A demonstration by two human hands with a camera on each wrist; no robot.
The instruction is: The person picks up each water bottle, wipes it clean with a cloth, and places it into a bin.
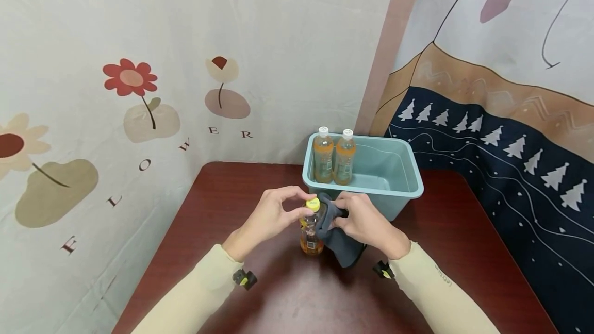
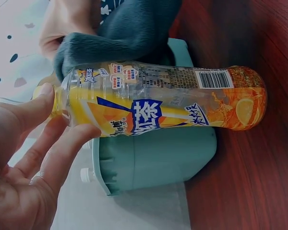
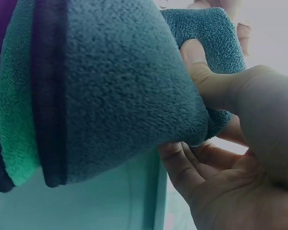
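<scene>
A clear bottle with a yellow and blue label [image 2: 149, 112] stands upright on the table, with amber colour at its base. My left hand [image 1: 271, 213] pinches its yellow cap [image 1: 313, 204] between thumb and fingers. On the bottle's right side, my right hand [image 1: 364, 218] holds a folded grey-blue cloth [image 1: 344, 247] close against the bottle's shoulder. Thumb and fingers grip the towelling cloth [image 3: 120, 81] in the right wrist view, where it hides the bottle. Part of the cloth hangs down below the right hand.
Just behind the hands is a pale teal plastic bin [image 1: 390, 197] on the dark red table [image 1: 241, 179]. Two white-capped bottles [image 1: 323, 161] stand in its left end. A printed curtain [image 1: 287, 40] hangs behind the table, and a navy patterned one [image 1: 501, 184] along its right.
</scene>
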